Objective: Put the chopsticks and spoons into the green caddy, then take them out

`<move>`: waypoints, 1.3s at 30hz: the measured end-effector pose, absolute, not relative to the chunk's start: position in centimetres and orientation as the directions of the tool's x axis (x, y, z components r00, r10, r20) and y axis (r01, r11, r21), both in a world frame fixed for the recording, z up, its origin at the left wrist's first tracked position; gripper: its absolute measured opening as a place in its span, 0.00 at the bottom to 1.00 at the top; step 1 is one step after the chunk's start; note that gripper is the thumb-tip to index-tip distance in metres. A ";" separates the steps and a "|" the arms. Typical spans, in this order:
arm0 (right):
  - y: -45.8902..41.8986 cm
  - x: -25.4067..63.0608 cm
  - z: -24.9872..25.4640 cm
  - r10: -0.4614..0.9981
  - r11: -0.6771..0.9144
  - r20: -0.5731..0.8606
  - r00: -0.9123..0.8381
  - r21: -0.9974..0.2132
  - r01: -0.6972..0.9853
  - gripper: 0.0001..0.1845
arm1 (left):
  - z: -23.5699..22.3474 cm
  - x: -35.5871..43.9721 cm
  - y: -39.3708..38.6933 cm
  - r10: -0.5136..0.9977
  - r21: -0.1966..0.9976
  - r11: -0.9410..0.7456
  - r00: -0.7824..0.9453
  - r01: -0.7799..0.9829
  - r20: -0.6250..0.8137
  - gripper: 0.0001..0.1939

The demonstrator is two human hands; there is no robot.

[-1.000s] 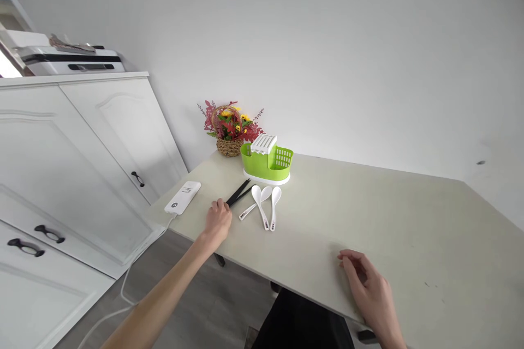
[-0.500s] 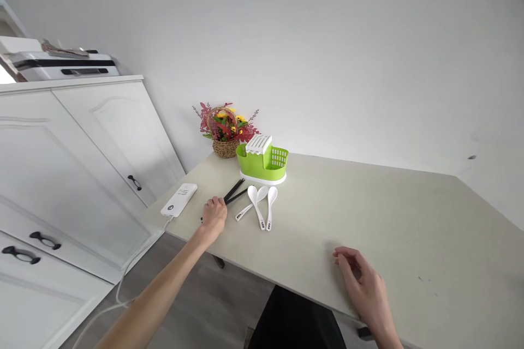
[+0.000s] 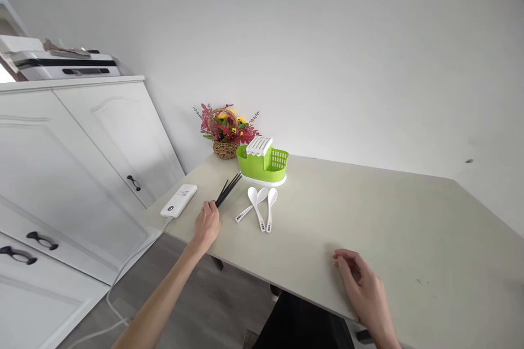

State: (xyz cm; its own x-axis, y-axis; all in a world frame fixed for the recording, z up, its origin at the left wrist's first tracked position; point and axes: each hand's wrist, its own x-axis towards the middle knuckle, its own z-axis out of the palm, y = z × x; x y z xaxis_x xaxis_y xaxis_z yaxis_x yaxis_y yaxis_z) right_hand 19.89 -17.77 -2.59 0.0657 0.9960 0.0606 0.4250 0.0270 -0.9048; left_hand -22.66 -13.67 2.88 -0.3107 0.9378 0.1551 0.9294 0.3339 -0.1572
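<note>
**Left hand (image 3: 207,221) grips black sticks (image 3: 228,191) just short of a green caddy (image 3: 262,169)**

Near the left edge of the surface (image 3: 368,212) lies a white device (image 3: 179,200); its cable (image 3: 167,222) runs off that edge, which probably explains the spot. The left hand is closed around the near ends of the sticks, its fingertips hidden underneath; holding them there leaves the far ends free, slightly fanned, towards the caddy. Behind, by the wall, stands a flower basket (image 3: 226,150), likely set back as decoration. The caddy stands upright beside it on a white base, which seems meant to steady it. In front lie three white spoons (image 3: 257,211), two crossed and one just beside, handles nearer the person, perhaps for easy reach. The right hand (image 3: 364,286) rests near the front edge, well apart from the rest, loosely curled with nothing visible in it, maybe for support.
</note>
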 end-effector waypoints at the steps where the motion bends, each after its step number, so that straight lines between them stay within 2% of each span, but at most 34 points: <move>1: -17.8 19.9 -2.6 0.996 0.025 0.060 0.068 -0.903 0.428 0.22 | 2.6 -22.8 -13.8 0.931 -0.124 0.344 -0.320 0.931 0.178 0.22; 7: -17.8 19.9 -2.7 0.996 0.035 0.069 0.063 -0.904 0.427 0.22 | 1.5 -23.1 -14.0 0.864 0.047 0.399 -0.392 0.916 0.316 0.19; 16: -17.7 19.4 -2.3 0.990 0.060 0.106 0.091 -0.912 0.405 0.21 | 3.2 -21.3 -15.7 0.838 0.349 0.315 -0.431 0.883 0.334 0.13; 19: -17.6 19.3 -2.2 0.992 0.058 0.099 0.081 -0.911 0.407 0.21 | 4.5 -18.7 -17.0 0.906 0.508 0.191 -0.350 0.840 0.238 0.16; 22: -17.5 19.2 -2.1 0.992 0.053 0.095 0.082 -0.912 0.408 0.21 | 6.1 -15.1 -18.1 0.976 0.673 0.125 -0.211 0.729 0.047 0.21; 26: -17.5 19.2 -2.1 0.991 0.055 0.098 0.085 -0.910 0.411 0.21 | 7.5 -10.6 -18.4 0.993 0.762 0.080 0.018 0.643 -0.120 0.24; 31: -17.4 19.3 -2.2 0.992 0.047 0.092 0.092 -0.914 0.402 0.21 | 7.3 -6.9 -17.3 0.969 0.740 0.047 0.150 0.671 -0.198 0.21; 39: -17.2 19.3 -1.8 0.994 0.039 0.077 0.084 -0.921 0.387 0.22 | 6.9 -2.7 -15.4 0.974 0.383 -0.017 0.101 0.924 -0.202 0.14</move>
State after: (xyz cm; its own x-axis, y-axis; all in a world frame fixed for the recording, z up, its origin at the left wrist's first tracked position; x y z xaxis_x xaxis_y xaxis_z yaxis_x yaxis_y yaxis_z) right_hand 19.27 -17.16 -1.85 0.0836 0.9936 0.0766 0.3868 0.0385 -0.9213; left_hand -2.74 -15.42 6.86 0.1012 0.9742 -0.2019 0.9237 -0.0166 0.3829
